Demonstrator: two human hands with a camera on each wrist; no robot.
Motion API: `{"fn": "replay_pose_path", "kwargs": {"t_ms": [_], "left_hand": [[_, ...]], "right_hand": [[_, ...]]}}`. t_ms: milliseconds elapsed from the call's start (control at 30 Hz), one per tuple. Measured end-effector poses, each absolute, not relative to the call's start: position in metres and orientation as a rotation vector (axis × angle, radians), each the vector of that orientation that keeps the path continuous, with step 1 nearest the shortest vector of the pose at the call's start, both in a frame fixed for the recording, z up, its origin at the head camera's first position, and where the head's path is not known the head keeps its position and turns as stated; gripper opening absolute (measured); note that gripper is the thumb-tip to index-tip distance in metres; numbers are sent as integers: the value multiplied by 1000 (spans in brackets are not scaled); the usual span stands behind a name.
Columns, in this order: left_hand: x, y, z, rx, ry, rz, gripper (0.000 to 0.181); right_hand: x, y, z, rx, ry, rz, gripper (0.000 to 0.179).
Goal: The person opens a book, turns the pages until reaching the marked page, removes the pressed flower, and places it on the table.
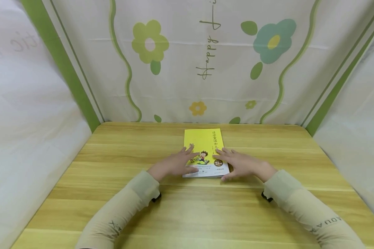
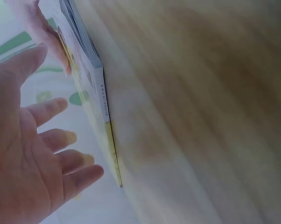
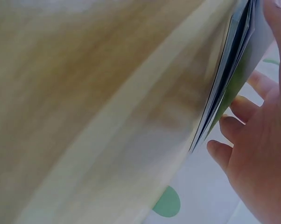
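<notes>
A closed paperback book (image 1: 201, 138), with a yellow cover and a white band at its near end, lies flat on the wooden table. My left hand (image 1: 176, 164) is over its left edge, fingers spread and thumb above the white band. From the right, my right hand (image 1: 243, 164) reaches over the opposite edge with its fingers apart. The left wrist view shows the spine (image 2: 105, 100) below the spread left fingers (image 2: 66, 137). Slightly parted page edges (image 3: 224, 70) face the right wrist camera, beside the loosely bent right fingers (image 3: 231, 126). Neither hand grips the book.
The wooden table (image 1: 187, 214) extends around the book on all sides. Behind it hangs a white curtain (image 1: 174, 86) printed with flowers and lettering. More white cloth hangs at the left (image 1: 28, 121) and right (image 1: 358, 114) sides.
</notes>
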State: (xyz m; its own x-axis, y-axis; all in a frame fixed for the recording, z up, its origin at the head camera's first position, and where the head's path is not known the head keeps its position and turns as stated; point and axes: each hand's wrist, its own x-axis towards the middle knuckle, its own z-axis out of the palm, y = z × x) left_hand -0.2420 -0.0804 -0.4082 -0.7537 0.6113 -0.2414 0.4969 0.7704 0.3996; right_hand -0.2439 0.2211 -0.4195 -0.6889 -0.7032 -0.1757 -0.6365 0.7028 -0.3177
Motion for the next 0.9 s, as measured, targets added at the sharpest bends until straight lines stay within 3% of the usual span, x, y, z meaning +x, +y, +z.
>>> {"fn": "replay_pose_path", "kwargs": {"t_ms": [633, 900], "left_hand": [[-237, -70, -409, 888, 2575, 359, 73], [-235, -61, -409, 928, 2611, 287, 74]], "right_hand": [[-247, 218, -417, -998, 2574, -357, 85], [-249, 216, -415, -1058, 2585, -338, 69]]}}
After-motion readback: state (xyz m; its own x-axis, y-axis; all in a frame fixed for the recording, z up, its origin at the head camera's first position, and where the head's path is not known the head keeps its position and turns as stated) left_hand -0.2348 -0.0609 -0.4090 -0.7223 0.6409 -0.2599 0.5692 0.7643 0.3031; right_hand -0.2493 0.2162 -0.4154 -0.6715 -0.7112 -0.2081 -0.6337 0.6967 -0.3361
